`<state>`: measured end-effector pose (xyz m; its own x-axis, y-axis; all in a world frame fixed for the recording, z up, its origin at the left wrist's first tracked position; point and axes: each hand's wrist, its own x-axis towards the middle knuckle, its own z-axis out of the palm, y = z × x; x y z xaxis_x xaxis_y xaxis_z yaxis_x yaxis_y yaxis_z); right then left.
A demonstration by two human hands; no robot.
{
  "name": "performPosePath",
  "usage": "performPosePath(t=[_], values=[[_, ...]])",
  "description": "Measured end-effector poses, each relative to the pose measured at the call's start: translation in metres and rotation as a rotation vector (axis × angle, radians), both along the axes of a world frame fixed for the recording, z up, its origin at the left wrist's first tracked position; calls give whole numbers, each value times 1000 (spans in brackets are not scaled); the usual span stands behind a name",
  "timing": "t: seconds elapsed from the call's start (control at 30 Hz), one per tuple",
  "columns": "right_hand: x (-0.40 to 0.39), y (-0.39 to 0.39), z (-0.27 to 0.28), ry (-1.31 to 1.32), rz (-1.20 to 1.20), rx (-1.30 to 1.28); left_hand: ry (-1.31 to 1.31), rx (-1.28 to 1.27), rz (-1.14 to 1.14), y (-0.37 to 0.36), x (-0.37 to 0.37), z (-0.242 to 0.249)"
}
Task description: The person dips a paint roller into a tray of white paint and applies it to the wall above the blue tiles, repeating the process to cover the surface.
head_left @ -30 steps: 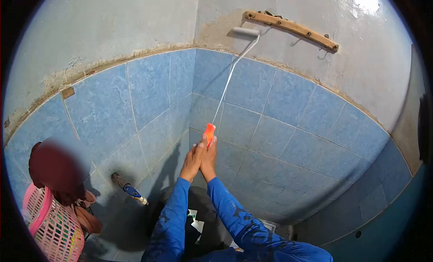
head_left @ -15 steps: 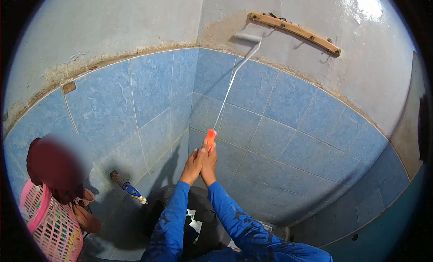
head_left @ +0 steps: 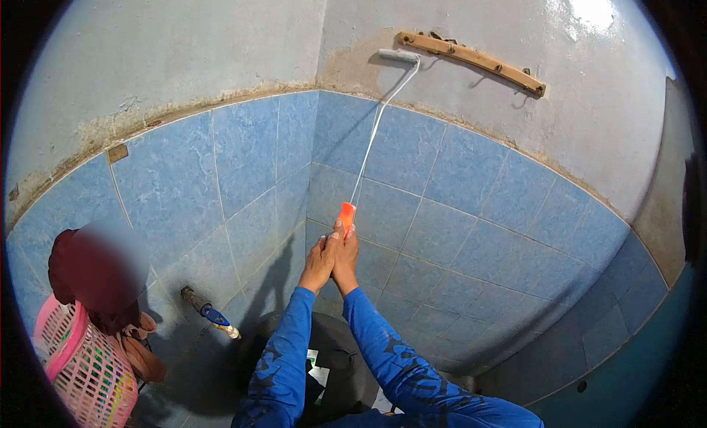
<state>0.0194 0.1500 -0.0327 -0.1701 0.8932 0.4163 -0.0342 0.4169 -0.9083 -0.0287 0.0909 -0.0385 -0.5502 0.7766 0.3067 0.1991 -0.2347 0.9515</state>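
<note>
Both hands are wrapped round the orange handle of a paint roller (head_left: 380,122), held out in front of me. My left hand (head_left: 319,263) presses against my right hand (head_left: 345,257), and together they hide the lower part of the handle. A long white wire frame runs up from the handle to the pale roller sleeve (head_left: 398,56). The sleeve lies at the bare, brownish patch of the grey wall (head_left: 357,63), just under the left end of a wooden hook rail (head_left: 471,58).
Blue tiles (head_left: 401,152) cover the lower walls, with a rough ledge along their top. A tap (head_left: 215,314) with a blue handle juts from the left wall. Beside it hangs a pink basket (head_left: 96,373) with dark red cloth (head_left: 77,269) above. A dark container (head_left: 342,365) stands below my arms.
The roller has gone slightly up along the wall, its sleeve now closer to the hook rail. Both hands have risen a little with the handle, and the view has tilted slightly.
</note>
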Motion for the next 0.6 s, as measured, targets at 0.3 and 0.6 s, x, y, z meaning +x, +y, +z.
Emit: performPosePath(t=[0.3,0.6], values=[[-3,6,3,-7,1,16,19,-32,22,5,-4,0],[22,-33,-55,-58,-11,4,-57,13,-13,-33,24,-57]])
